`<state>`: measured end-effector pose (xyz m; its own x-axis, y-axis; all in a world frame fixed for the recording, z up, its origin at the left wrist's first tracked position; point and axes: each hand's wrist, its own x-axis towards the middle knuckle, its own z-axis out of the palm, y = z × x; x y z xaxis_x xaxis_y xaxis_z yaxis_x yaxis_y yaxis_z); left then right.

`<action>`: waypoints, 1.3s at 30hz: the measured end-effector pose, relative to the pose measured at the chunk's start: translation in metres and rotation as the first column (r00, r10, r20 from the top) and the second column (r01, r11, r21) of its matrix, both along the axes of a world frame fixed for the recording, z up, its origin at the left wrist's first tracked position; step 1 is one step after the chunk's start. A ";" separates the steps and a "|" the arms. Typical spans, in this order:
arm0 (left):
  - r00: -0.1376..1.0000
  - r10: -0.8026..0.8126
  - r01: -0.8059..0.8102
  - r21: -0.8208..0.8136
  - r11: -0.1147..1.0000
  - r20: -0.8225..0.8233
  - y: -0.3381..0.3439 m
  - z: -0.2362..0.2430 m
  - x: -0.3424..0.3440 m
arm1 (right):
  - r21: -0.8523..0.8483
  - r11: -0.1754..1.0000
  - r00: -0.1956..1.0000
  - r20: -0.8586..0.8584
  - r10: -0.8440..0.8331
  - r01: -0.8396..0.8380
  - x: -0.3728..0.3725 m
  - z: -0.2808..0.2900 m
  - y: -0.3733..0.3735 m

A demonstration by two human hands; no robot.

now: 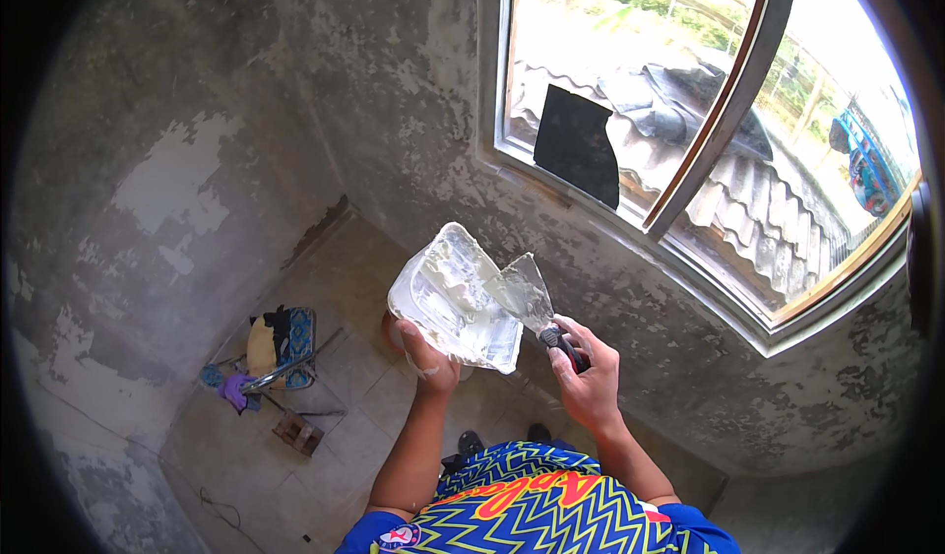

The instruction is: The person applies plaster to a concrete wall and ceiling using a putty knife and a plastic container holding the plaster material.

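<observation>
My left hand grips a white plastic tub from below and the near left side, the thumb on its outer wall. The tub is tilted, and its inside is smeared with white filler paste. In my right hand is a putty knife, held by its black handle. Its wide blade, coated with paste, reaches over the tub's right rim. Whether the blade touches the rim I cannot tell. White smears mark the fingers of both hands. The fingers under the tub are hidden.
Ahead on the right is a window with a dark patch on its pane. Grey walls carry patchy white coating. A chair with cloths on it stands on the tiled floor at left, near a small brown block and a thin cable.
</observation>
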<state>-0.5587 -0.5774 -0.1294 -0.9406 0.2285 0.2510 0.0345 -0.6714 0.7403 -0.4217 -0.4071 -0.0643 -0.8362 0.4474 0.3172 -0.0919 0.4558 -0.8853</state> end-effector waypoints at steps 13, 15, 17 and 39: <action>0.995 -0.043 0.043 -0.001 0.999 0.094 0.007 -0.017 0.013 | -0.014 0.999 0.999 -0.037 0.029 -0.030 -0.008 0.013 -0.002; 0.997 -0.033 0.032 0.005 0.999 0.076 0.008 -0.018 0.011 | 0.024 0.999 0.998 -0.045 0.035 -0.034 -0.008 0.014 -0.001; 0.992 -0.053 0.051 0.020 0.999 0.116 0.002 -0.012 0.009 | 0.021 0.999 1.000 0.011 0.029 -0.030 -0.003 0.012 -0.001; 0.994 0.107 -0.103 -0.229 0.968 0.007 -0.091 -0.009 0.002 | 0.148 0.971 0.979 -0.047 0.199 -0.190 -0.049 0.012 -0.087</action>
<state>-0.5565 -0.6683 -0.1382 -0.9665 0.1772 0.1856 0.0803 -0.4781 0.8746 -0.4708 -0.4937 -0.0520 -0.8800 0.2249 0.4183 -0.2426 0.5443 -0.8031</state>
